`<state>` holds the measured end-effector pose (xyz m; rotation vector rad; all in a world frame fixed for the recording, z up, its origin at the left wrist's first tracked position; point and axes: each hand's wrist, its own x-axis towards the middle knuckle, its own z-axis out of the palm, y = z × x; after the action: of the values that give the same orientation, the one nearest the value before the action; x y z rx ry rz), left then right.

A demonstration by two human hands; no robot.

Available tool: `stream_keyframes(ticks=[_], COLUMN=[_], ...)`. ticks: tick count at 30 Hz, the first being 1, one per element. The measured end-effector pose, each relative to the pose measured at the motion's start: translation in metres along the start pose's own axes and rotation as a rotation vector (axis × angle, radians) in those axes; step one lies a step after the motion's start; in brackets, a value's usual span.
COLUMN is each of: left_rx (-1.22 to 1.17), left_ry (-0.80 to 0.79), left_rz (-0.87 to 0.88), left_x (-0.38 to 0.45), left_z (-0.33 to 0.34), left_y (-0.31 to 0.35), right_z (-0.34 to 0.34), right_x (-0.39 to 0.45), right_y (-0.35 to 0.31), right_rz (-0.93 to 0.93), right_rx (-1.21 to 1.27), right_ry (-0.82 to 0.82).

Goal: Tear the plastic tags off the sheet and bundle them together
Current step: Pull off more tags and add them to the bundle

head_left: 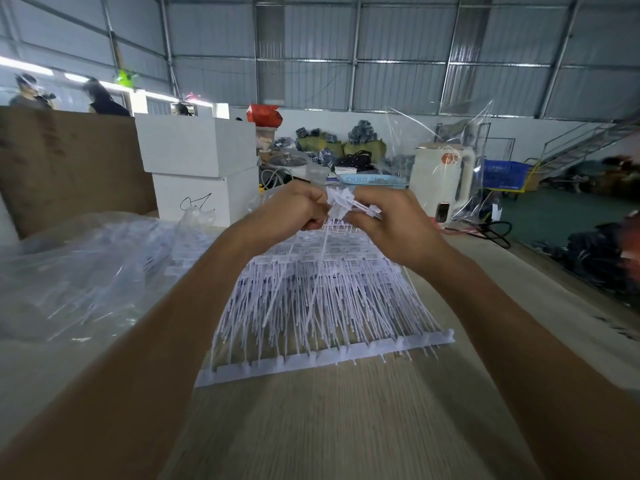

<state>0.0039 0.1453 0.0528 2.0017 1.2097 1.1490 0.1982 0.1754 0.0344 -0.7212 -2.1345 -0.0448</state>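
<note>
My left hand (294, 211) and right hand (391, 220) both pinching tags (337, 206) at sheet's (322, 299) far edge. Advice: grip close to joint, snap short, keep loose ends aligned for bundling.

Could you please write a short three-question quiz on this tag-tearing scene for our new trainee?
1. True or false: both the left hand and the right hand grip the small bunch of tags.
2. Where does the sheet of tags lie? A) on the wooden table B) in the blue basket C) on the white boxes
3. What lies on the table left of the sheet?

Key: 1 true; 2 A; 3 a clear plastic bag holding more tags.
</note>
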Motion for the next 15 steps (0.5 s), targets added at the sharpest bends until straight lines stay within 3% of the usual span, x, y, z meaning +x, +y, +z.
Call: stream_keyframes(ticks=[6, 9, 12, 15], left_rx=[0.058, 0.031, 0.019, 0.103], left_ry=[0.028, -0.061, -0.082, -0.013], left_rz=[0.014, 0.064, 0.167, 0.241], left_x=[0.004, -0.002, -0.001, 0.002], left_z=[0.002, 0.002, 0.012, 0.018], left_y=[0.002, 0.007, 0.021, 0.023], right_z=[0.011, 0.02, 0.017, 0.009], right_x=[0.0, 0.004, 0.002, -0.004], right_y=[-0.007, -0.004, 0.006, 0.006], right_rz=[0.232, 0.433, 0.671, 0.643], right_rx=[-0.022, -0.073, 0.258, 0.47], right_ry=[0.026, 0.117, 0.257, 0.248])
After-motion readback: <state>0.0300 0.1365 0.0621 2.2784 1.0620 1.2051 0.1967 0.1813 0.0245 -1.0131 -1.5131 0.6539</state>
